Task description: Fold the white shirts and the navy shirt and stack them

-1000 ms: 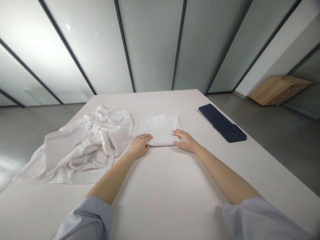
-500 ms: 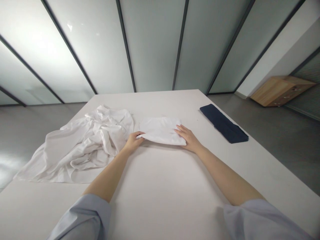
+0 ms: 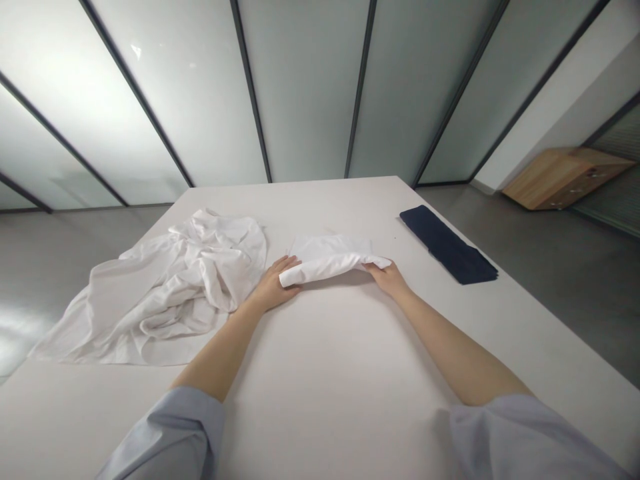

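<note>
A folded white cloth point(image 3: 330, 265) lies across the middle of the table, its near edge raised and curled over. At its left end my left hand point(image 3: 277, 285) holds it, fingers stretched along the side and thumb partly hidden under the near edge. My right hand point(image 3: 391, 279) pinches the right corner, thumb and fingertips partly covered by the fabric. Just left of my left hand spreads a large crumpled white cloth point(image 3: 170, 293), apart from the folded one.
The white table point(image 3: 340, 387) runs to frosted glass panels point(image 3: 305, 87) behind it. A folded dark navy cloth point(image 3: 447, 245) lies along its right edge. On the floor at the far right stands a wooden cabinet point(image 3: 550, 177).
The folded cloth has shifted slightly right and its near edge now curls upward. My left hand has moved right with its fingers extended; my right hand has closed on the right corner.
</note>
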`<state>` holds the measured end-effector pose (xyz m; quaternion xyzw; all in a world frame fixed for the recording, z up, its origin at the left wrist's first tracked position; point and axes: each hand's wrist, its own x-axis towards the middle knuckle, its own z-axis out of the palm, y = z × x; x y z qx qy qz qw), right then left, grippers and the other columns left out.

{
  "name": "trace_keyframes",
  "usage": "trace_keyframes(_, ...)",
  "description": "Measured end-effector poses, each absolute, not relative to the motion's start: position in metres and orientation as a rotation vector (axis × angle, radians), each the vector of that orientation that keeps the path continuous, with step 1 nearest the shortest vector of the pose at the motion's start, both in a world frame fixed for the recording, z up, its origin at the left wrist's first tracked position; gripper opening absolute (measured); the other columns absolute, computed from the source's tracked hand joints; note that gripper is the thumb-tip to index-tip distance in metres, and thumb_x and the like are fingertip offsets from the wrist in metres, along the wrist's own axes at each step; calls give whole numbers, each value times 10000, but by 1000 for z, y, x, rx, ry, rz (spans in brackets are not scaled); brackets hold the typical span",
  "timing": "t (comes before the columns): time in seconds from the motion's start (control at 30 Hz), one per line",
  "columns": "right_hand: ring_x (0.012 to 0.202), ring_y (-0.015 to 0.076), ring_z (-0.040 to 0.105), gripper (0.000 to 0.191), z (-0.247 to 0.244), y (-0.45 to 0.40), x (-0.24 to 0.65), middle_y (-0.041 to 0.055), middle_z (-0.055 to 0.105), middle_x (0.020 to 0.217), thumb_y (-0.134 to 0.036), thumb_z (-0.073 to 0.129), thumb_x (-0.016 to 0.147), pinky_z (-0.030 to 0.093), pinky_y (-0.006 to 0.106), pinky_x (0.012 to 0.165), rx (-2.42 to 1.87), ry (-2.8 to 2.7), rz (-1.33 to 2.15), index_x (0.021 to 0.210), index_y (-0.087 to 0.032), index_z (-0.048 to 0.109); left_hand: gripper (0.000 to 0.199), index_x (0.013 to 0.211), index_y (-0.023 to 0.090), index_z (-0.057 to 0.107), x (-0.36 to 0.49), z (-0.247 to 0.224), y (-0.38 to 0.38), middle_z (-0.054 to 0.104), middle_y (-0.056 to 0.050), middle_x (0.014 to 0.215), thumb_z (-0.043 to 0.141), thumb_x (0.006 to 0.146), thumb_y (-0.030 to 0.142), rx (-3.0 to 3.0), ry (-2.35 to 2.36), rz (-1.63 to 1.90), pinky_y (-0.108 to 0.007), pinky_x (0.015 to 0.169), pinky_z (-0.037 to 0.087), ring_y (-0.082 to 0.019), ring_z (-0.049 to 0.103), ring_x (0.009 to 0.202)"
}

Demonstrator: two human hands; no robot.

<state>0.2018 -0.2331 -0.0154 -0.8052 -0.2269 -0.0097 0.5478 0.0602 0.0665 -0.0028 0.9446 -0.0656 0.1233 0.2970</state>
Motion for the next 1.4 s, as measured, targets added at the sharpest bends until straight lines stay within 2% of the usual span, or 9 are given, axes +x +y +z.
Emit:
trace_keyframes(0.13, 908, 270, 676, 242, -18, -234, 202, 46, 737, 894, -410, 618, 771, 522, 422, 864, -1946, -627, 48, 862, -210, 720, 526, 1247, 221, 614, 66, -10, 71, 591, -62, 1349, 570, 727, 156, 2387, -142, 377, -439, 1149, 330, -245, 454, 1335)
trace_keyframes(0.33, 1159, 260, 601, 281, -21, -231, 203, 39, 706, 1125, -339, 694, 690, 410, 419, 1050, -1897, -856, 33, 963, -273, 720, 454, 1112, 205, 675, 67, -15, 78, 667, -67, 1229, 557, 676, 155, 2195, -37, 369, -408, 1092, 396, -245, 557, 1230)
trace_keyframes(0.43, 1062, 274, 642, 208, -19, -230, 204, 52, 725, 1042, -356, 635, 741, 447, 434, 999, -1961, -858, 39, 904, -257, 721, 327, 1028, 186, 685, 68, -13, 75, 704, -77, 1123, 564, 726, 221, 2114, 80, 320, -390, 1014, 459, -248, 630, 1097)
trace_keyframes(0.53, 979, 285, 657, 230, -16, -230, 205, 71, 731, 965, -391, 565, 799, 474, 434, 940, -2017, -806, 48, 881, -234, 712, 284, 1018, 182, 673, 72, -9, 71, 703, -76, 1101, 537, 792, 288, 2099, 117, 365, -368, 1026, 434, -251, 613, 1107)
trace_keyframes(0.77, 856, 268, 635, 404, -17, -226, 200, 74, 712, 889, -511, 461, 844, 478, 343, 773, -2045, -589, -4, 919, -165, 654, 427, 1074, 134, 622, 75, -8, 69, 700, -95, 1064, 398, 898, 452, 2209, 283, 388, -382, 962, 450, -288, 588, 1095)
trace_keyframes(0.97, 588, 175, 492, 386, -15, -224, 200, -1, 520, 582, -546, 406, 831, 347, 269, 568, -2229, -564, -93, 650, -216, 487, 456, 878, 140, 617, 77, -8, 71, 671, -54, 811, 361, 901, 518, 2220, 380, 429, -292, 694, 464, -226, 619, 810)
trace_keyframes(1.17, 692, 198, 509, 299, -16, -228, 208, 38, 540, 642, -388, 427, 814, 385, 293, 675, -2481, -701, -183, 571, -218, 465, 316, 758, 171, 579, 76, -7, 72, 546, -3, 619, 448, 861, 439, 2419, 553, 360, -268, 573, 367, -174, 541, 623)
trace_keyframes(1.27, 813, 242, 543, 222, -19, -229, 208, 94, 619, 833, -355, 460, 801, 424, 342, 775, -2599, -683, -291, 748, -189, 599, 181, 848, 176, 587, 74, -6, 72, 588, -15, 691, 536, 795, 341, 2505, 609, 367, -294, 650, 431, -199, 586, 695)
trace_keyframes(1.4, 1153, 324, 489, 493, -19, -227, 200, 200, 546, 1268, -287, 508, 782, 400, 441, 955, -2569, -751, -541, 1237, -100, 540, 445, 1179, 142, 534, 69, -3, 65, 605, -144, 1173, 587, 749, 244, 2616, 471, 728, -397, 938, 449, -281, 562, 1120)
